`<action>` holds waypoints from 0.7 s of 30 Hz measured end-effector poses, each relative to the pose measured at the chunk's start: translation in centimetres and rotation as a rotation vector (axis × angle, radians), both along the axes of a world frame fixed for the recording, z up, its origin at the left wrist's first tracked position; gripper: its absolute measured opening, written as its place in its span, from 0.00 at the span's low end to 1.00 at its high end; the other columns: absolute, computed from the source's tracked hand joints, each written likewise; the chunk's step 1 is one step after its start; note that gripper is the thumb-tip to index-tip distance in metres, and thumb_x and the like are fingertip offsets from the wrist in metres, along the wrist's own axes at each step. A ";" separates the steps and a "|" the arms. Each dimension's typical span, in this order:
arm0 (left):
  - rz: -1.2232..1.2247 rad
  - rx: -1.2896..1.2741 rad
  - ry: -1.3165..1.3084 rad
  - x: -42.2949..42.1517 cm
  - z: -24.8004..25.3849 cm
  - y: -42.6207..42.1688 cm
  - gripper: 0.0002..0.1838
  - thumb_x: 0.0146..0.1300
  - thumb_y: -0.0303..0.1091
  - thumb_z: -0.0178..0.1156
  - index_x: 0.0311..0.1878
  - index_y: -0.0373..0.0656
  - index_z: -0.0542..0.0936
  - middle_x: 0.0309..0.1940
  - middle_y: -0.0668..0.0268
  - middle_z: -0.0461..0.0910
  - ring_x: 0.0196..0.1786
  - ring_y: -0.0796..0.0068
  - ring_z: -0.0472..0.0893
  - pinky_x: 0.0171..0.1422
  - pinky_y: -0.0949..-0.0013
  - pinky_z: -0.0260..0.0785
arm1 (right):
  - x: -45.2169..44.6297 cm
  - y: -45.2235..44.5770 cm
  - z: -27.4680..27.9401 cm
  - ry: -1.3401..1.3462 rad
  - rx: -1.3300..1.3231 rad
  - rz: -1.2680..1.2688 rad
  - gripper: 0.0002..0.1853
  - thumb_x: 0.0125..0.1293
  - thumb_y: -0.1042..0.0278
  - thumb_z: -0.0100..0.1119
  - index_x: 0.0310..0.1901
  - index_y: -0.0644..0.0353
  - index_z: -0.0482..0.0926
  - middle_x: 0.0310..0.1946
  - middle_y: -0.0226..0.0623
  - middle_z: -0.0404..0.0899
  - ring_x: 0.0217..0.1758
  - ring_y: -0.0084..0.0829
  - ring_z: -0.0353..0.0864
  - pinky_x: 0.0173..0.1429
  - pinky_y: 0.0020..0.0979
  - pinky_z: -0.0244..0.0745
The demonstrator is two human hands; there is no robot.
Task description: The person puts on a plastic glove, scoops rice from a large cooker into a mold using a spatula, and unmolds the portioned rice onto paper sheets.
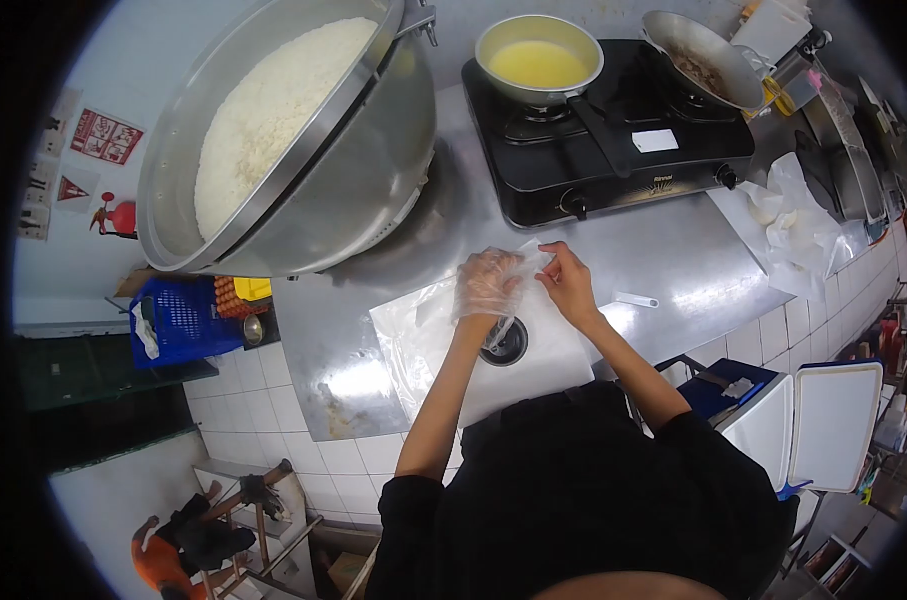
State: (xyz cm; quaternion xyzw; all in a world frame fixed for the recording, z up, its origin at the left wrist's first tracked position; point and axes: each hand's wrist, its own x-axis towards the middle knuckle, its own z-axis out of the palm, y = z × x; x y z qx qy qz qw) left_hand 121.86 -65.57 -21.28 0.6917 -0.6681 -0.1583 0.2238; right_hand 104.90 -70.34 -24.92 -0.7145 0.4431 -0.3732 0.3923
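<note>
A thin clear plastic glove covers my left hand, whose fingers are curled in toward my right hand. Between the two hands is a second crumpled piece of clear plastic that looks like another disposable glove. My right hand is bare and pinches this plastic, and my left fingers close on its other side. Beneath my wrists, a small round black dish rests on white plastic sheets; my left wrist partly covers what lies in it.
A large metal pot of rice stands tilted at left. On the black gas stove sit a pan of yellow liquid and a wok. A small white-handled utensil lies right. A blue crate is beside egg trays.
</note>
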 end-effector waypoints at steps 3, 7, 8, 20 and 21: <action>-0.047 -0.063 -0.058 -0.2 -1.2 -0.4 0.10 0.53 0.36 0.69 0.41 0.53 0.84 0.41 0.66 0.83 0.46 0.59 0.79 0.55 0.57 0.70 | 0.1 0.4 0.0 -0.026 -0.029 -0.023 0.26 0.51 0.84 0.69 0.51 0.57 0.74 0.24 0.30 0.75 0.27 0.23 0.75 0.32 0.25 0.72; -0.014 0.048 0.203 0.0 -1.5 -1.1 0.07 0.56 0.37 0.68 0.37 0.48 0.85 0.36 0.63 0.85 0.41 0.61 0.83 0.49 0.62 0.74 | 0.1 0.3 -0.2 -0.069 0.045 -0.069 0.26 0.51 0.84 0.69 0.52 0.57 0.73 0.24 0.30 0.74 0.27 0.23 0.74 0.33 0.25 0.72; 0.002 0.059 0.243 0.1 -1.8 -1.1 0.08 0.57 0.37 0.67 0.38 0.47 0.84 0.36 0.62 0.85 0.40 0.61 0.83 0.48 0.63 0.74 | -0.1 0.3 -0.2 -0.074 0.071 -0.073 0.26 0.51 0.84 0.69 0.52 0.57 0.73 0.24 0.30 0.74 0.27 0.23 0.74 0.33 0.25 0.72; 0.050 0.123 0.313 0.5 -1.1 -1.7 0.10 0.62 0.41 0.63 0.39 0.45 0.84 0.38 0.61 0.84 0.40 0.59 0.83 0.48 0.62 0.73 | -0.1 0.8 0.5 -0.065 0.032 -0.065 0.28 0.49 0.85 0.68 0.53 0.56 0.72 0.25 0.31 0.74 0.28 0.25 0.75 0.34 0.25 0.72; 0.049 0.123 0.294 0.5 -1.1 -1.7 0.10 0.63 0.41 0.63 0.39 0.45 0.84 0.38 0.61 0.84 0.40 0.59 0.83 0.47 0.62 0.73 | 0.1 0.9 1.0 -0.083 0.068 -0.087 0.28 0.49 0.85 0.68 0.53 0.56 0.72 0.25 0.31 0.74 0.28 0.25 0.75 0.34 0.25 0.72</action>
